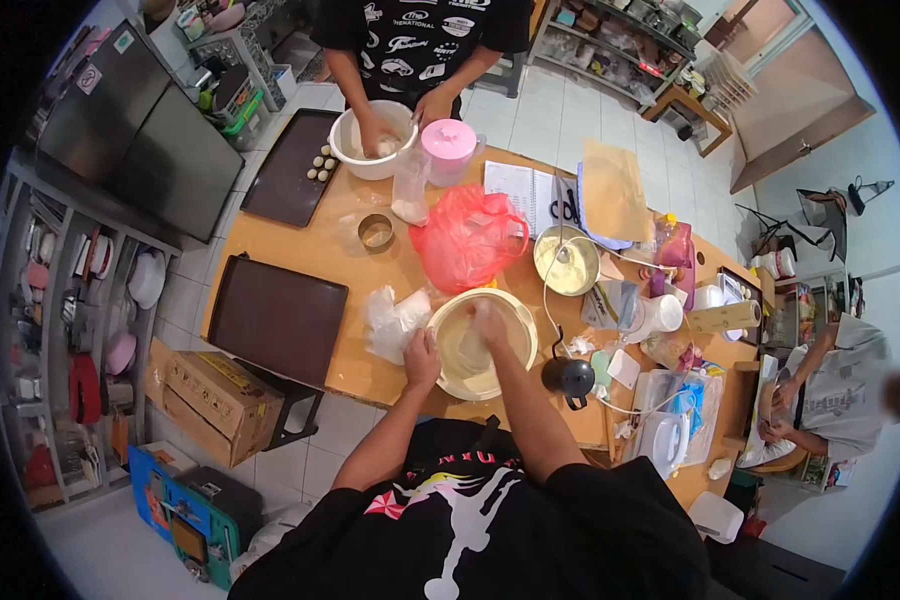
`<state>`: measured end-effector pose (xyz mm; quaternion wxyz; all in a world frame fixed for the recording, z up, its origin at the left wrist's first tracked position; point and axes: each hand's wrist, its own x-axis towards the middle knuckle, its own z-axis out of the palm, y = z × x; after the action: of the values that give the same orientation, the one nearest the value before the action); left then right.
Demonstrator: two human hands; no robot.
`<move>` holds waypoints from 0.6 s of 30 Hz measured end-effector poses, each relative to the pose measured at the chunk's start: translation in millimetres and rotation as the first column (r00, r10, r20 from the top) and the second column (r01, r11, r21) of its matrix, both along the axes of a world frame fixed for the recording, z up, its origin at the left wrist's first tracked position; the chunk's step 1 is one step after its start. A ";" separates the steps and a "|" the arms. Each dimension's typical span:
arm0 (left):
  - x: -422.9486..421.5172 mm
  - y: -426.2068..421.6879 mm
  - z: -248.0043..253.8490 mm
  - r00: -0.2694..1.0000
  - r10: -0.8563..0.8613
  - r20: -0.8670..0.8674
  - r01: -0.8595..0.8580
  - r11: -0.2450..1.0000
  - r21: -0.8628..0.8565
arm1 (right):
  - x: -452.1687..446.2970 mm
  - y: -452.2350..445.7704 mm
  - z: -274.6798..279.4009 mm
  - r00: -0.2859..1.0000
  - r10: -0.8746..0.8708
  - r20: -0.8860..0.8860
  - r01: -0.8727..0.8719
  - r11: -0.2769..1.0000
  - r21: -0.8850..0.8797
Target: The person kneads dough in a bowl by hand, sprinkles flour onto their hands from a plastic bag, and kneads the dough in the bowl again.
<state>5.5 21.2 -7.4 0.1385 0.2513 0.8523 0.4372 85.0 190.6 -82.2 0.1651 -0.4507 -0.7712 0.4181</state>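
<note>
A cream-coloured bowl (522, 375) stands in front of me at the near edge of the table. My left hand (422, 358) holds its left rim, fingers closed against the outside. Inside the bowl is my right hand (487, 325), reaching over pale, whitish contents; its fingers are smeared by motion, so their shape cannot be made out. Left of the bowl, close to my left hand, lies a clear plastic bag (395, 318) with something white in it. A red plastic bag (467, 240) sits just behind the bowl.
Opposite, a person's hand (375, 138) is in a white bowl (345, 160). Dark trays (275, 315) lie at left, one holding several dough balls (320, 164). A metal ring (375, 232), pink jug (448, 150), pan (567, 262) and black cup (568, 378) stand around.
</note>
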 end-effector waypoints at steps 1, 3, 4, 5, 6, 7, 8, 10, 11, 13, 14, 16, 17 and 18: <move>0.4 -2.5 -1.0 1.000 -0.007 0.016 0.006 1.000 0.014 | 5.8 13.6 -18.8 0.993 -0.044 -0.106 0.024 0.983 -0.180; 0.2 -3.4 -0.9 1.000 0.001 -0.003 -0.001 0.999 0.035 | 15.0 19.3 34.3 0.955 0.286 0.081 -0.281 0.958 -0.064; 2.1 -2.5 -0.6 1.000 0.003 -0.010 -0.003 0.999 0.048 | 20.2 19.5 57.5 0.884 0.427 0.190 -0.429 0.903 -0.030; 3.4 -0.4 -0.6 1.000 0.016 -0.002 -0.016 0.999 0.046 | 19.7 12.9 59.4 0.886 0.431 0.172 -0.417 0.902 -0.112; 5.3 -1.3 -2.4 0.999 0.031 0.005 -0.032 0.999 0.039 | 20.9 9.0 64.6 0.887 0.429 0.173 -0.418 0.903 -0.095; 5.6 -0.9 -4.6 0.999 0.050 0.011 -0.050 0.998 0.033 | 20.0 6.2 73.9 0.887 0.429 0.171 -0.422 0.903 -0.077; 5.0 0.2 -7.2 0.998 0.057 0.007 -0.057 0.997 0.042 | 18.8 2.8 82.9 0.886 0.431 0.169 -0.428 0.902 -0.061; 5.3 -0.1 -12.9 0.998 0.068 0.001 -0.068 0.996 0.055 | 19.9 -14.4 121.2 0.854 0.455 0.253 -0.441 0.890 -0.114; 6.3 -1.2 -10.9 0.998 0.068 0.004 -0.068 0.997 0.037 | 23.8 -24.2 133.2 0.835 0.465 0.295 -0.442 0.885 -0.144; 7.2 0.7 -4.3 0.997 0.077 0.012 -0.077 0.997 0.005 | 38.1 -44.7 135.1 0.848 0.398 0.350 -0.426 0.905 0.002; 6.4 1.0 -3.4 0.997 0.081 0.015 -0.081 0.997 0.016 | 43.3 -54.3 135.3 0.853 0.367 0.372 -0.421 0.904 0.075; 6.5 1.0 -7.0 0.996 0.085 0.022 -0.085 0.996 0.037 | 48.1 -69.2 145.6 0.849 0.365 0.383 -0.416 0.908 0.057; 7.2 1.5 -8.6 0.996 0.090 0.026 -0.090 0.995 0.030 | 51.1 -75.7 139.5 0.855 0.393 0.339 -0.464 0.871 0.161; 7.5 2.6 -11.0 0.995 0.094 0.029 -0.095 0.995 0.022 | 52.8 -82.3 134.2 0.855 0.425 0.297 -0.501 0.824 0.266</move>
<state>12.9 23.8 -18.4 0.1265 0.2061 0.8561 0.4567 137.9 108.3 52.0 0.0436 -0.2584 -0.9306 0.2555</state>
